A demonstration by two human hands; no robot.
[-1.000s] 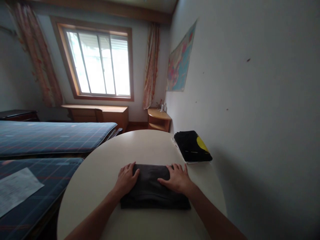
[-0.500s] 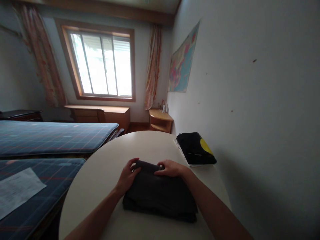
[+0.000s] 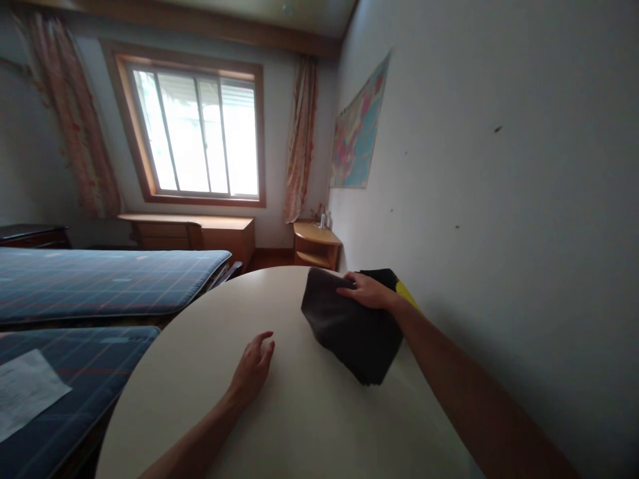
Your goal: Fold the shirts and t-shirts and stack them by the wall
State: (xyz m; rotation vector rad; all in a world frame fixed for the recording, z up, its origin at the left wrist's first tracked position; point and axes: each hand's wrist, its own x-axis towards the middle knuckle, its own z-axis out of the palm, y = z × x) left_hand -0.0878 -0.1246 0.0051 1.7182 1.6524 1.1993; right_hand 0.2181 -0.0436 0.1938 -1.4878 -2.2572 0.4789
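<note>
My right hand (image 3: pixel 367 290) grips a folded dark grey cloth (image 3: pixel 347 326) by its far edge and holds it tilted above the round white table (image 3: pixel 279 426), near the wall. Behind the cloth lies a folded black garment with a yellow patch (image 3: pixel 403 291), mostly hidden by it. My left hand (image 3: pixel 253 366) hovers just over the table's middle, empty, with its fingers loosely stretched out.
Two beds with blue plaid mattresses (image 3: pixel 100 279) stand left of the table; a sheet of paper (image 3: pixel 22 392) lies on the nearer one. A window, wooden desk (image 3: pixel 200 229) and small corner shelf (image 3: pixel 315 243) fill the far wall. A map (image 3: pixel 357 133) hangs on the right wall.
Both hands were pressing on the folded grey cloth on the table. My right hand has lifted it and carried it right, toward the black garment. My left hand has let go.
</note>
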